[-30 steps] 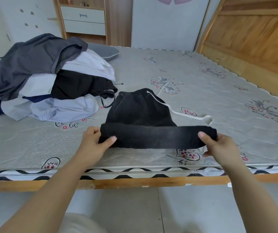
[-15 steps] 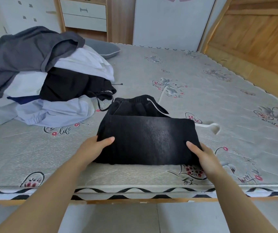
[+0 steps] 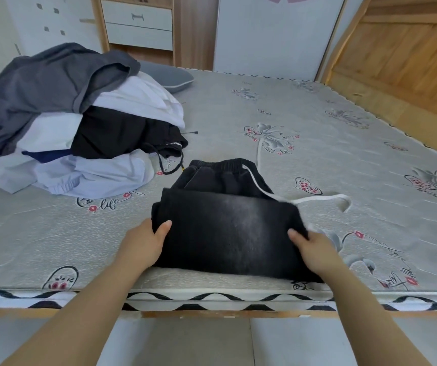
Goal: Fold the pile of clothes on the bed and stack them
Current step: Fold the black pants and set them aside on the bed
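Observation:
A pair of black drawstring trousers (image 3: 228,228) lies folded near the front edge of the bed (image 3: 317,133), its elastic waistband at the far end and a white cord (image 3: 325,199) trailing right. My left hand (image 3: 143,247) grips the fold's left side, thumb on top and fingers underneath. My right hand (image 3: 315,249) grips the right side the same way. A loose pile of clothes (image 3: 67,120) sits at the left: a dark grey garment on top, white, black and pale blue ones under it.
A grey pillow (image 3: 167,76) lies behind the pile. A wooden headboard (image 3: 402,54) runs along the right. A drawer unit (image 3: 138,22) and white wall stand past the bed. Grey patterned mattress stretches right and far of the trousers.
The raised lower part of the trousers has come down over the upper part into a flat fold. Both hands came down with it and still hold its sides.

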